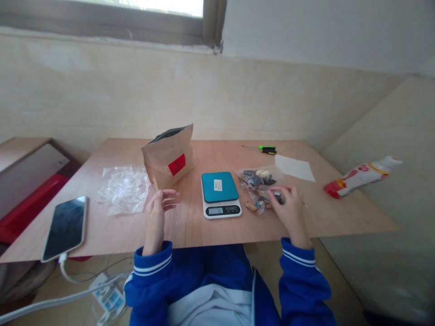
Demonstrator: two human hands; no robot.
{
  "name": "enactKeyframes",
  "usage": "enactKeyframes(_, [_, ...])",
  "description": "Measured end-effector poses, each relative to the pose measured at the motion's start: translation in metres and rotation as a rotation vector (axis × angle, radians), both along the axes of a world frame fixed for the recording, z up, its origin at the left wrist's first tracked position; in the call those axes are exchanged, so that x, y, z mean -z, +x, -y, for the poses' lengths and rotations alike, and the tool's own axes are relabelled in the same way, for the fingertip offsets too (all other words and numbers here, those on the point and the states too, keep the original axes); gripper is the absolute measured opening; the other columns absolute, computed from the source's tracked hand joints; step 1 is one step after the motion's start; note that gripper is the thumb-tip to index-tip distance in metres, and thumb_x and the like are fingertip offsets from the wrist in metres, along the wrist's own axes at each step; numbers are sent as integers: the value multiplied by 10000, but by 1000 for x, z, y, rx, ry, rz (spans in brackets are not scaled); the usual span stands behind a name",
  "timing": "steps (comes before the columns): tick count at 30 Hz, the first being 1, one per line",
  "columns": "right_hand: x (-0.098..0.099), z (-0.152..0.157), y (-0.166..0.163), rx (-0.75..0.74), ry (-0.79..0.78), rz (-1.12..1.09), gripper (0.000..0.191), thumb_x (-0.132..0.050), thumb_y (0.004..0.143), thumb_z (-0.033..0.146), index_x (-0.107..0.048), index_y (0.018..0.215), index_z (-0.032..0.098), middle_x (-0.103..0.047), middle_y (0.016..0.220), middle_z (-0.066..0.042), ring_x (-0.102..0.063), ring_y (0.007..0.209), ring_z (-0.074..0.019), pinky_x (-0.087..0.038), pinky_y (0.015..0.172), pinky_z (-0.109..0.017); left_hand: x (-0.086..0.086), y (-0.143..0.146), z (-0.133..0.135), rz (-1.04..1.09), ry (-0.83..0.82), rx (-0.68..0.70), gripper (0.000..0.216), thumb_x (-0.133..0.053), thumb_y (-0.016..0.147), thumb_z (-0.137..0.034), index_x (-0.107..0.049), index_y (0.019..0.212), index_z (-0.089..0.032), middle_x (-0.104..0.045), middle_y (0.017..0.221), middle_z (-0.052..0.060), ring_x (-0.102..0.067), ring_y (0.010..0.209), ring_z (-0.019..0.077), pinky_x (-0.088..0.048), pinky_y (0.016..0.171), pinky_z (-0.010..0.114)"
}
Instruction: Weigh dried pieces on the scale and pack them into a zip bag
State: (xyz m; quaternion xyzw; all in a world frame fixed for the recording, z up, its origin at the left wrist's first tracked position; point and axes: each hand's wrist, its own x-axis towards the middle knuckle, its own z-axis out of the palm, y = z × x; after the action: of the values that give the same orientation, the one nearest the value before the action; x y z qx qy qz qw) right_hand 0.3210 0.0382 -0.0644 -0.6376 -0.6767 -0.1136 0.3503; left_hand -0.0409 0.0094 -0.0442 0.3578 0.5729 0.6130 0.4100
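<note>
My left hand (158,208) is held open above the table, its fingers loosely stretched to the right. It is just in front of a brown paper pouch (163,160) with a red label, which stands upright with its top open. My right hand (290,206) pinches at a small clear plastic bag (261,201) with brown and dark pieces in it; the fingers partly cover it. Behind it lies another clear bag (256,178) holding dark and pale pieces. Between my hands sits a kitchen scale (220,188) with a teal top and nothing on it; its display is too small to read.
Crumpled clear plastic bags (124,190) lie at the left, near a smartphone (66,226) plugged into a white cable. At the back right are a green-and-black screwdriver (267,148) and white paper (295,167). A red-and-white bottle (360,177) stands near the right edge.
</note>
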Motion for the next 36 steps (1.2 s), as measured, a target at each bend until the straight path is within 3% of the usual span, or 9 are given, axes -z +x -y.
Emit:
enactKeyframes(3, [10, 13, -34, -59, -195, 233, 230, -556, 866, 396, -696, 925, 224, -560, 1169, -139, -504, 1049, -311, -386, 884, -471, -1, 0, 1, -13, -1, 1, 458, -448, 859, -560, -663, 828, -156, -715, 893, 84, -670, 769, 185, -507, 660, 280])
enactKeyframes(7, [23, 22, -47, -32, -276, 383, 202, -577, 855, 329, -684, 966, 199, -487, 1347, -176, -437, 1195, -353, -344, 941, -517, -1, -4, 3, -23, 10, -9, 448, -438, 872, -546, -664, 826, -162, -714, 890, 80, -672, 760, 179, -513, 658, 277])
enactKeyframes(10, [18, 21, -43, -40, -298, 364, 164, -566, 864, 289, -684, 932, 198, -505, 1332, -171, -431, 1213, -347, -327, 963, -531, 0, -8, 4, -26, 29, -29, 430, -435, 877, -530, -661, 821, -169, -712, 873, 70, -668, 735, 170, -515, 652, 275])
enactKeyframes(14, [-5, 3, -52, -89, -313, 220, 196, -566, 881, 347, -679, 983, 224, -566, 1235, -137, -467, 1150, -338, -364, 921, -504, 1, -11, 3, -1, 47, -52, 400, -453, 870, -509, -659, 800, -174, -704, 819, 53, -659, 697, 159, -511, 630, 266])
enactKeyframes(18, [-18, -33, -86, -306, -333, 79, 253, -563, 897, 382, -667, 1068, 228, -592, 1169, -112, -496, 1108, -298, -389, 919, -436, -2, -12, 5, 8, 51, -49, 396, -462, 866, -511, -658, 800, -174, -701, 811, 47, -655, 689, 158, -506, 627, 266])
enactKeyframes(23, [-7, -65, -130, -379, -368, 112, 280, -547, 913, 358, -660, 1126, 216, -599, 1179, -125, -499, 1137, -302, -379, 956, -455, -9, -14, 10, -18, 68, -80, 416, -454, 866, -528, -648, 789, -169, -687, 808, 48, -654, 707, 168, -506, 651, 285])
enactKeyframes(28, [0, -59, -130, -381, -503, 153, 460, -506, 924, 438, -533, 1339, 242, -433, 1446, -159, -377, 1314, -365, -317, 1031, -580, -10, -18, 10, -110, 92, -85, 425, -401, 898, -525, -642, 846, -179, -674, 910, 62, -640, 768, 181, -502, 662, 301])
enactKeyframes(32, [-19, -48, -111, -477, -428, 27, 487, -416, 960, 461, -452, 1406, 269, -406, 1475, -139, -334, 1379, -304, -288, 1093, -547, -22, -15, 0, -423, 244, -118, 314, -435, 922, -430, -635, 1052, -225, -605, 1128, 76, -577, 1058, 216, -480, 876, 360])
enactKeyframes(36, [-63, -42, -104, -597, -321, -96, 407, -411, 967, 428, -526, 1332, 286, -474, 1417, -110, -396, 1353, -257, -275, 1123, -520, -50, -8, -26, -778, 448, -287, 362, -500, 913, -333, -559, 1262, -255, -429, 1391, 104, -372, 1337, 255, -274, 1118, 461])
